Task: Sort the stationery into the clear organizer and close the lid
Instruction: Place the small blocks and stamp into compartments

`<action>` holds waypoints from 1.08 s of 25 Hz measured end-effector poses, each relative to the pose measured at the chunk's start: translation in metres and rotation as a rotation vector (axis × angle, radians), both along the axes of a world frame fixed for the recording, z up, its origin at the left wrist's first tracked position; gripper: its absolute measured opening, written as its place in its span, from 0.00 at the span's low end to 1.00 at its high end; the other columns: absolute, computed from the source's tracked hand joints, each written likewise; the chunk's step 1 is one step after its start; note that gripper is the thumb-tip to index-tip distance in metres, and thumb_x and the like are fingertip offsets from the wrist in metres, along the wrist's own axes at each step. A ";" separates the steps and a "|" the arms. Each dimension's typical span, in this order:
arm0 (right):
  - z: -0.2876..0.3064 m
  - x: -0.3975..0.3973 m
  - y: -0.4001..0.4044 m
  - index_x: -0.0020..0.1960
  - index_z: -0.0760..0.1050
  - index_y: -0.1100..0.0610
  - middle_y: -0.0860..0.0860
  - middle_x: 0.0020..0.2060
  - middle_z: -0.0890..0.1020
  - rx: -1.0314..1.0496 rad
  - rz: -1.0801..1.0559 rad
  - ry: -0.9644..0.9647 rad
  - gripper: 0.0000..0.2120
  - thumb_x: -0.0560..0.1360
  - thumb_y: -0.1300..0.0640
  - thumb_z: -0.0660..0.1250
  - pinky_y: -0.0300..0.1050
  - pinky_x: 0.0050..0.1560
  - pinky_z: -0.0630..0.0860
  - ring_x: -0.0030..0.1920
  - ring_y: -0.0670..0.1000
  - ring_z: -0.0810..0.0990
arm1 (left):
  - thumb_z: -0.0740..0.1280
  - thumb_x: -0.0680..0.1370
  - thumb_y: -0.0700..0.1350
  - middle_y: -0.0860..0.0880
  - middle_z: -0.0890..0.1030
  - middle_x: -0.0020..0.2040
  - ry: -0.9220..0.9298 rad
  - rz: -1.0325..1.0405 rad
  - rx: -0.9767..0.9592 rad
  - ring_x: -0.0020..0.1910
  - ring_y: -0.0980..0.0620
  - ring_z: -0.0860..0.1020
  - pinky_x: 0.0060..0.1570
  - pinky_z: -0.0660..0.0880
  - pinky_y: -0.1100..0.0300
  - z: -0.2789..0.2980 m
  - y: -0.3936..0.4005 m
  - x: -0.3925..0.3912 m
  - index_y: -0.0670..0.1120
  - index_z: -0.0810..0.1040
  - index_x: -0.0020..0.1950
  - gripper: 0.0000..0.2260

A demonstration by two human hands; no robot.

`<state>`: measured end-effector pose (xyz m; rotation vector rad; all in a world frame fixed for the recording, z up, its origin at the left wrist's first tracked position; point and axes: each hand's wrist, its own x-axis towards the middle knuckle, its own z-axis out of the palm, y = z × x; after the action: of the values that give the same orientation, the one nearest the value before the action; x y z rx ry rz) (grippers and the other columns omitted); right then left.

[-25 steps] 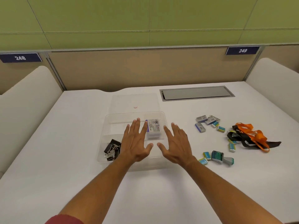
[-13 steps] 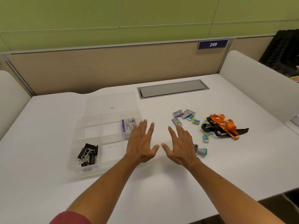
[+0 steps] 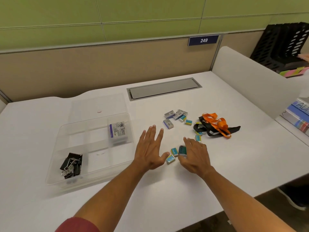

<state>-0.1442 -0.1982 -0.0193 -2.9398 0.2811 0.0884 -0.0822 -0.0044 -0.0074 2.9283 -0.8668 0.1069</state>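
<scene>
The clear organizer [image 3: 93, 148] sits on the white desk [image 3: 167, 195] to my left, its lid [image 3: 98, 104] lying flat just behind it, touching its far edge. In its near-left compartment lies a heap of black binder clips [image 3: 71, 164], and in the far-right compartment a small clear box with a purple label [image 3: 117, 131]; the other compartments show only the desk through the plastic. My left hand [image 3: 150, 149] is flat, fingers straight and spread, palm down, just to the right of the organizer and holding nothing; I cannot tell whether it touches the desk. My right hand [image 3: 194, 156] is beside it, fingers bent over a small dark box with a teal face [image 3: 182, 150], thumb at its near side; the hold looks like a loose pinch, though I cannot tell how firmly it has closed. Two small blue staple boxes [image 3: 172, 155] lie between my two hands, one touching the dark box. Farther out is a cluster of grey and blue little boxes [image 3: 175, 115], and to their right a tangle of orange and black lanyards [image 3: 215, 126] with a few more blue boxes at its edge. A grey cable hatch [image 3: 163, 88] is set into the desk near the partition, which bears a plate reading 249 [image 3: 203, 40]. Black file trays [image 3: 282, 46] stand beyond the divider on the right.
</scene>
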 end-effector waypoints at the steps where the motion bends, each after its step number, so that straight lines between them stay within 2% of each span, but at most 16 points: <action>1: 0.000 -0.001 -0.002 0.76 0.56 0.54 0.54 0.71 0.68 -0.016 -0.009 0.011 0.36 0.72 0.41 0.59 0.55 0.69 0.63 0.71 0.55 0.65 | 0.52 0.74 0.69 0.42 0.42 0.79 0.001 0.000 0.002 0.78 0.45 0.41 0.73 0.35 0.50 -0.001 0.000 0.000 0.50 0.40 0.78 0.41; 5: -0.002 -0.002 0.000 0.72 0.64 0.54 0.52 0.63 0.74 -0.060 -0.018 -0.007 0.30 0.73 0.46 0.60 0.50 0.61 0.68 0.64 0.52 0.71 | 0.51 0.73 0.69 0.41 0.44 0.79 -0.018 -0.003 0.001 0.78 0.45 0.42 0.72 0.33 0.52 -0.001 0.005 0.002 0.50 0.42 0.79 0.41; 8: -0.001 0.000 0.003 0.65 0.71 0.54 0.51 0.56 0.77 -0.070 -0.030 -0.038 0.23 0.73 0.46 0.61 0.48 0.55 0.69 0.56 0.51 0.74 | 0.50 0.73 0.69 0.41 0.45 0.79 -0.033 0.006 -0.010 0.78 0.45 0.43 0.71 0.32 0.52 -0.001 0.013 0.002 0.49 0.42 0.79 0.41; 10: 0.002 0.003 0.006 0.60 0.73 0.54 0.51 0.52 0.78 0.002 -0.089 -0.071 0.21 0.73 0.43 0.63 0.47 0.52 0.71 0.53 0.51 0.75 | 0.49 0.73 0.69 0.42 0.44 0.79 -0.039 0.017 -0.023 0.78 0.45 0.43 0.71 0.32 0.53 0.000 0.020 0.002 0.50 0.42 0.79 0.41; 13: 0.010 0.011 0.019 0.60 0.74 0.56 0.53 0.53 0.79 0.155 -0.166 -0.160 0.23 0.71 0.43 0.67 0.45 0.51 0.75 0.53 0.50 0.75 | 0.48 0.73 0.69 0.43 0.43 0.79 -0.052 0.037 -0.065 0.78 0.46 0.41 0.69 0.29 0.55 0.003 0.031 0.003 0.50 0.42 0.79 0.40; 19: 0.033 0.034 0.083 0.63 0.75 0.56 0.52 0.54 0.79 0.270 -0.097 -0.303 0.25 0.71 0.42 0.67 0.43 0.51 0.74 0.55 0.50 0.75 | 0.47 0.74 0.70 0.46 0.41 0.79 -0.083 0.114 -0.126 0.76 0.49 0.35 0.68 0.27 0.56 0.011 0.068 0.006 0.53 0.40 0.78 0.38; 23: 0.043 0.044 0.131 0.61 0.74 0.56 0.52 0.54 0.79 0.345 -0.024 -0.322 0.25 0.70 0.42 0.69 0.44 0.52 0.77 0.55 0.51 0.77 | 0.46 0.74 0.69 0.46 0.40 0.79 -0.093 0.187 -0.129 0.77 0.48 0.37 0.72 0.32 0.53 0.012 0.107 0.009 0.53 0.38 0.78 0.38; 27: 0.048 0.052 0.164 0.55 0.76 0.56 0.52 0.50 0.80 0.364 0.036 -0.371 0.21 0.69 0.44 0.70 0.40 0.44 0.74 0.49 0.50 0.77 | 0.48 0.75 0.67 0.44 0.39 0.79 -0.130 0.253 -0.109 0.77 0.47 0.38 0.74 0.35 0.51 0.016 0.143 0.010 0.50 0.39 0.78 0.38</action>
<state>-0.0924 -0.0343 0.0282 -2.5335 0.1378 -0.3591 -0.0722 0.1385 0.0087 2.9381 -0.4825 0.3527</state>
